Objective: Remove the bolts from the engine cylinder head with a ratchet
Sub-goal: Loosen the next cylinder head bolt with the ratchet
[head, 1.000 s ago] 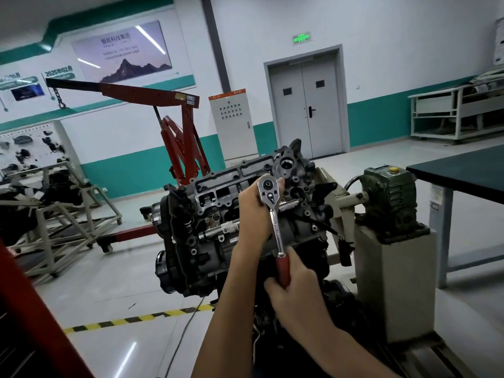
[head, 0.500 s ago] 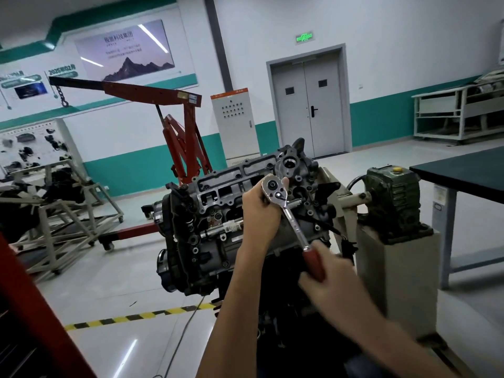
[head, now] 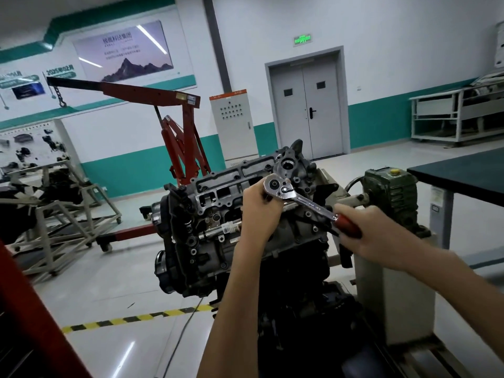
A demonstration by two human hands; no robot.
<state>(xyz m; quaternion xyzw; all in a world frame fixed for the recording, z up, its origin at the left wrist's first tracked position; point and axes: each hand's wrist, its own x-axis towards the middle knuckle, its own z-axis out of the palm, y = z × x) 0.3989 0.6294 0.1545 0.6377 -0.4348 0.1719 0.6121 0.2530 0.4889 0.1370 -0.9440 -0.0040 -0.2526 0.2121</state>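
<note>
A dark grey engine with its cylinder head (head: 218, 192) uppermost hangs tilted on a stand in the middle of the head view. A chrome ratchet (head: 297, 196) with a red handle lies against the head, its round end at the upper left and the handle pointing down to the right. My left hand (head: 259, 211) grips just under the ratchet's round end and hides whatever bolt or socket sits below it. My right hand (head: 373, 227) grips the red handle.
The engine stand's green gearbox (head: 390, 192) on a grey pedestal stands right of the engine. A dark-topped table (head: 463, 175) is further right. A red engine crane (head: 182, 137) stands behind on the left, beside metal frames. A yellow-black floor line (head: 136, 317) runs below.
My right hand has swung the ratchet handle from pointing straight down up to the right, anticlockwise around the round end. My left hand has stayed at the ratchet's round end.
</note>
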